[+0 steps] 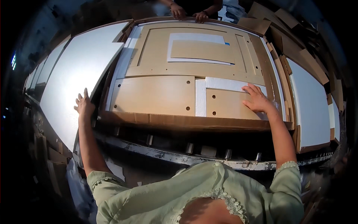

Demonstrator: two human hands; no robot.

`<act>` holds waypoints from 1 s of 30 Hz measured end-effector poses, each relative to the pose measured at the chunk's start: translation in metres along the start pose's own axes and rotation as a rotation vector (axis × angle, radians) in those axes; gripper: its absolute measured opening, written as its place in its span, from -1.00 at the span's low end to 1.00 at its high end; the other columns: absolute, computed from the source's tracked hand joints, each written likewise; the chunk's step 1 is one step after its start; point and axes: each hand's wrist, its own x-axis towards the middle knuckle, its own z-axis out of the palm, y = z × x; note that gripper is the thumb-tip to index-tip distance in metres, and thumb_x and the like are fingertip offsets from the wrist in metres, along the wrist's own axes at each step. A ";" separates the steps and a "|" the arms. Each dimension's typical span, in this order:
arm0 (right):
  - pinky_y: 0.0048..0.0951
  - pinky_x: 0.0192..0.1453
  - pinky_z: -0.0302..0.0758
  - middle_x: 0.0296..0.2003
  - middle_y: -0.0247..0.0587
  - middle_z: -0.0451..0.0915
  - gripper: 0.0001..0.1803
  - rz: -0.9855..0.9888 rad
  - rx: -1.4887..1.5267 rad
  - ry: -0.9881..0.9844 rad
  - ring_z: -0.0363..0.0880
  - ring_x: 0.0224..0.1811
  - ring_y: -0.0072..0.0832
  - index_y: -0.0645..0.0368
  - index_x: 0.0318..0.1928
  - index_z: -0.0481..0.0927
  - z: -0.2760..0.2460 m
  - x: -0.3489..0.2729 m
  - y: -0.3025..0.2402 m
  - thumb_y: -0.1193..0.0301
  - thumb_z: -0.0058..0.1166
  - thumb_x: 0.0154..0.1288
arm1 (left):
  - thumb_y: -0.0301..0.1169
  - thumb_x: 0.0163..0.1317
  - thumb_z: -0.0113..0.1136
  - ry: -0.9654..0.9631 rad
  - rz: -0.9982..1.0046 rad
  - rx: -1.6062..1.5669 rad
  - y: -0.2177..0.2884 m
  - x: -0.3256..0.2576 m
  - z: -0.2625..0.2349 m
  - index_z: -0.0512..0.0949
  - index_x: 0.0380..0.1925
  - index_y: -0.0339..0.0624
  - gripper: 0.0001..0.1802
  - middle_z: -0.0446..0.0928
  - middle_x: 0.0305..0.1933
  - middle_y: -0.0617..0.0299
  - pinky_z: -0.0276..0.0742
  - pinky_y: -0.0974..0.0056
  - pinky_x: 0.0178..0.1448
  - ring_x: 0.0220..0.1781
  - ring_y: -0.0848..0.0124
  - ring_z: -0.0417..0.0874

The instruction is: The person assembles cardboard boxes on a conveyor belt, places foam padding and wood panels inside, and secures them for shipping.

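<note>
In front of me an open cardboard box (179, 120) holds flat beige furniture panels and white foam pieces. My left hand (85, 106) lies with spread fingers on a large white foam sheet (76, 71) left of the box. On the right, my right hand (257, 98) rests, fingers apart, over a small beige panel (231, 102) with dark holes, beside a white foam strip (231, 83). A wider beige panel (154, 95) lies to its left, with a vertical foam strip (200, 98) between them. Behind sits a large framed panel (153, 48) with a thin beige board (201, 51) on white foam.
A metal roller conveyor (175, 156) runs under the box. Across it, a co-worker's hands (189, 15) touch the box's far edge. More boxes topped with white foam (307, 104) line the right; flattened cardboard (283, 44) is piled behind them.
</note>
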 end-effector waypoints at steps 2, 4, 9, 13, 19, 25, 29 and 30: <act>-0.20 0.44 0.08 0.31 -0.04 0.18 -0.33 0.077 -0.024 -0.060 0.09 0.37 -0.11 -0.02 0.25 0.29 -0.013 0.009 -0.023 0.13 0.15 0.13 | -0.58 0.06 0.11 0.438 0.348 -0.173 0.021 0.007 0.012 0.34 0.22 0.03 -0.36 0.34 0.28 0.02 0.19 -0.04 0.35 0.34 0.14 0.31; -0.22 0.43 0.10 0.26 -0.05 0.25 -0.34 0.144 0.012 0.035 0.15 0.34 -0.15 0.03 0.26 0.30 -0.001 0.018 -0.020 0.12 0.14 0.17 | -0.46 0.08 0.21 0.310 0.680 -0.515 0.100 -0.019 -0.016 0.52 0.01 -0.13 -0.58 0.50 0.11 0.04 0.33 0.09 0.26 0.19 0.16 0.46; -0.16 0.46 -0.02 0.31 -0.02 0.18 -0.34 -0.094 -0.004 0.218 0.05 0.39 -0.13 0.10 0.30 0.25 0.036 0.063 -0.061 0.03 -0.03 0.31 | -0.22 0.23 0.16 0.139 1.159 -0.694 0.224 -0.078 -0.026 0.48 0.03 -0.22 -0.57 0.47 0.10 0.04 0.28 0.07 0.24 0.23 0.13 0.38; -0.03 0.47 -0.14 0.39 -0.02 0.03 -0.28 -0.098 -0.167 0.165 -0.13 0.46 -0.09 0.15 0.35 0.15 0.034 0.051 -0.081 -0.04 -0.16 0.34 | 0.03 0.09 0.22 0.053 1.142 -0.587 0.255 -0.091 -0.024 0.43 0.07 -0.15 -0.36 0.43 0.02 0.10 0.24 0.04 0.22 0.17 0.14 0.36; -0.01 0.49 -0.22 0.41 0.05 -0.07 -0.17 -0.063 -0.156 0.013 -0.20 0.48 -0.05 0.18 0.41 0.00 0.028 0.038 -0.097 -0.10 -0.22 0.34 | 0.06 0.03 0.28 -0.055 1.237 -0.597 0.248 -0.093 -0.027 0.48 0.04 -0.09 -0.36 0.39 -0.03 0.09 0.21 0.01 0.20 0.12 0.13 0.34; -0.02 0.49 -0.24 0.41 0.07 -0.08 -0.16 -0.059 -0.165 -0.013 -0.22 0.48 -0.05 0.18 0.41 0.00 0.028 0.045 -0.107 -0.09 -0.16 0.32 | -0.02 0.03 0.33 -0.143 1.268 -0.597 0.247 -0.084 -0.031 0.44 0.11 -0.21 -0.29 0.32 0.21 0.00 0.12 0.01 0.35 0.24 0.08 0.35; -0.01 0.49 -0.24 0.41 0.07 -0.09 -0.15 -0.033 -0.141 -0.032 -0.24 0.49 -0.05 0.19 0.40 0.00 0.025 0.046 -0.117 -0.06 -0.10 0.30 | -0.06 0.06 0.32 -0.057 1.270 -0.649 0.239 -0.084 -0.022 0.42 0.12 -0.26 -0.30 0.41 0.12 0.00 0.17 0.05 0.35 0.21 0.09 0.37; -0.01 0.49 -0.24 0.41 0.07 -0.09 -0.15 -0.053 -0.127 -0.028 -0.24 0.49 -0.05 0.19 0.40 0.00 0.024 0.044 -0.116 -0.06 -0.10 0.30 | -0.07 0.06 0.32 -0.065 1.300 -0.629 0.243 -0.086 -0.025 0.42 0.11 -0.28 -0.30 0.41 0.12 -0.01 0.20 0.07 0.34 0.19 0.09 0.39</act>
